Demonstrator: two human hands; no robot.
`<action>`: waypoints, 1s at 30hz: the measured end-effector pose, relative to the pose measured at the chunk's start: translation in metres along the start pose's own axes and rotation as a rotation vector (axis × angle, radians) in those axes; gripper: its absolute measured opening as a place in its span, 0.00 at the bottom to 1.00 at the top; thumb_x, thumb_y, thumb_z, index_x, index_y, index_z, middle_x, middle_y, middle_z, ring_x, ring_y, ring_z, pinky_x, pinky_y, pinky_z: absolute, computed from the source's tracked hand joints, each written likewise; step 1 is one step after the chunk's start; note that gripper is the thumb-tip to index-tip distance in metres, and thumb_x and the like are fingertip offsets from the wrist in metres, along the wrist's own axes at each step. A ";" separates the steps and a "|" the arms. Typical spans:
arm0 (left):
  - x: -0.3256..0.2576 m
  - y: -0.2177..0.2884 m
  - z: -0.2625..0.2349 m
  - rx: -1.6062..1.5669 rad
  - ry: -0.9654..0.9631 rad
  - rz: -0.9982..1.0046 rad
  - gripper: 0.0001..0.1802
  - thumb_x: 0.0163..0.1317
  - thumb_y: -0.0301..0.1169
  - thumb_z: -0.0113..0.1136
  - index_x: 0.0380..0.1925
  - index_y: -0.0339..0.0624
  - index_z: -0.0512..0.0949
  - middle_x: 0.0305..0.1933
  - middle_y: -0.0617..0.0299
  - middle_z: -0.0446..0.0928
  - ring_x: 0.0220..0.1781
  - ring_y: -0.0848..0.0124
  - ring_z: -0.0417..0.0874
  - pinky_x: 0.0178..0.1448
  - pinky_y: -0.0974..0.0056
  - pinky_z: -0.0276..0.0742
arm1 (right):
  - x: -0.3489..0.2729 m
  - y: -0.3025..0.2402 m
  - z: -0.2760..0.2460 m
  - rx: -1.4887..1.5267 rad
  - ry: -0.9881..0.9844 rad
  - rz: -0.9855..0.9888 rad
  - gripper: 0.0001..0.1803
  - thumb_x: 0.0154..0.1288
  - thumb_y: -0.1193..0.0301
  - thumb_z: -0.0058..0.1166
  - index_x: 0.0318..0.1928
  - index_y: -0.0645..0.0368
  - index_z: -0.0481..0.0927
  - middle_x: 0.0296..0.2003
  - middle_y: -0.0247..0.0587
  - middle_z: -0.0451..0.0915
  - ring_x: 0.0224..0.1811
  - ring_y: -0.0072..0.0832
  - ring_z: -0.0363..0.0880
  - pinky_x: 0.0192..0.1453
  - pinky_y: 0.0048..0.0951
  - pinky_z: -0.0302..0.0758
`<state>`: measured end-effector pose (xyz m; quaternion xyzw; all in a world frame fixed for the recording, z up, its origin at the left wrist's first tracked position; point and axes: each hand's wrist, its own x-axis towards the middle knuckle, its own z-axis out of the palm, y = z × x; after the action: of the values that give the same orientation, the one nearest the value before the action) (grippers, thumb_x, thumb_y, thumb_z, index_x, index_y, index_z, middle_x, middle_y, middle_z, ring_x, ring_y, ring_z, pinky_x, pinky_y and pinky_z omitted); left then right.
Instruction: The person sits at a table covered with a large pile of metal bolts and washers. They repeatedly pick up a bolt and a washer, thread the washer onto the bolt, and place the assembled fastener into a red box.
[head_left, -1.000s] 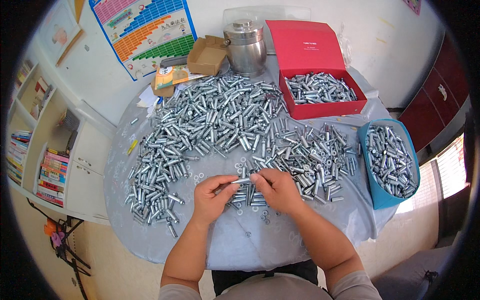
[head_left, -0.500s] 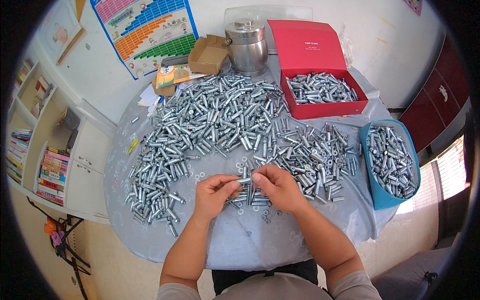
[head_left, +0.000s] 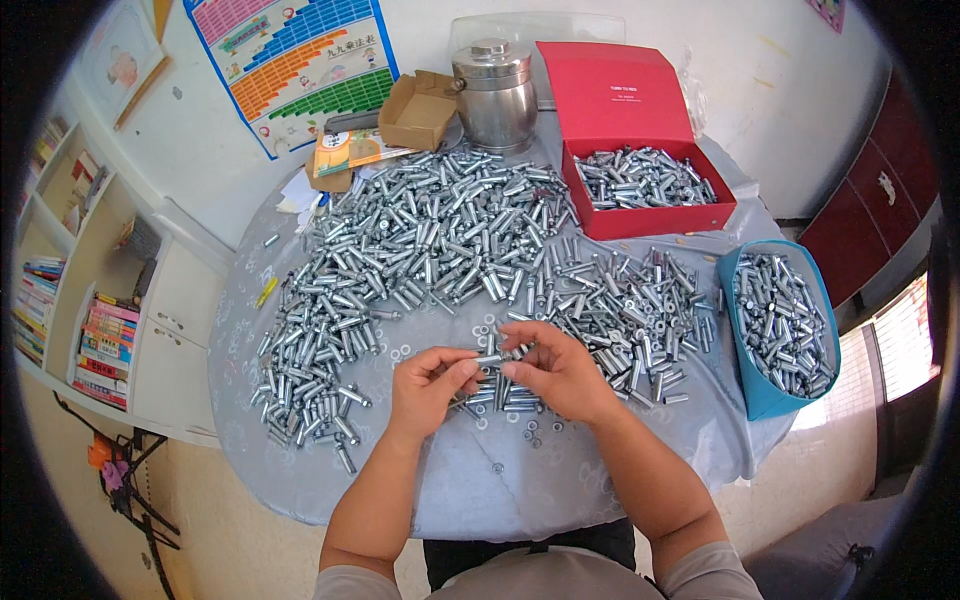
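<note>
- Pinching one metal bolt [head_left: 492, 357] between them, the left hand [head_left: 425, 390] and right hand [head_left: 560, 372] both grip it just above the table [head_left: 560, 480].
- Washers [head_left: 525, 432] lie scattered below the hands.
- Bolts heap [head_left: 430, 240] beyond; more fill the red box [head_left: 640, 180] and blue bin [head_left: 780, 330].

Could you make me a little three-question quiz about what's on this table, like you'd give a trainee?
1. True or false: the red box is empty.
2. What do both hands hold between them: (a) a metal sleeve, (b) a book, (c) the steel pot?
3. On which side of the person does the blue bin stand?

Key: 1. False, it holds metal sleeves. 2. (a): the left hand and right hand pinch one metal sleeve at its ends. 3. The right.
</note>
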<state>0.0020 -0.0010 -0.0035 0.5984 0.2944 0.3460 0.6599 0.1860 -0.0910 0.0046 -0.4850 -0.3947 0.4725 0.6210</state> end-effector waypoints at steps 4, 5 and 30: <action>-0.001 0.002 0.001 0.008 -0.013 -0.031 0.09 0.65 0.25 0.62 0.43 0.32 0.81 0.34 0.58 0.84 0.32 0.76 0.83 0.38 0.72 0.81 | 0.002 -0.001 -0.010 -0.211 -0.051 0.209 0.12 0.68 0.71 0.58 0.49 0.60 0.78 0.29 0.27 0.77 0.25 0.13 0.70 0.28 0.18 0.68; 0.000 0.002 0.001 -0.005 -0.018 -0.020 0.09 0.65 0.25 0.62 0.43 0.32 0.81 0.34 0.58 0.84 0.32 0.76 0.83 0.38 0.72 0.81 | 0.003 0.011 -0.012 -0.148 -0.053 0.111 0.13 0.68 0.70 0.58 0.50 0.60 0.77 0.29 0.28 0.77 0.25 0.13 0.71 0.28 0.18 0.68; 0.001 0.004 0.002 -0.029 0.014 0.002 0.07 0.64 0.25 0.60 0.40 0.33 0.81 0.32 0.56 0.84 0.29 0.74 0.83 0.36 0.71 0.79 | 0.002 0.005 -0.004 0.002 -0.014 0.031 0.12 0.69 0.69 0.56 0.47 0.64 0.78 0.29 0.31 0.78 0.26 0.16 0.74 0.28 0.19 0.71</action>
<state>0.0040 -0.0012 0.0002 0.5864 0.2935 0.3550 0.6663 0.1888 -0.0895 -0.0011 -0.4869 -0.3910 0.4860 0.6114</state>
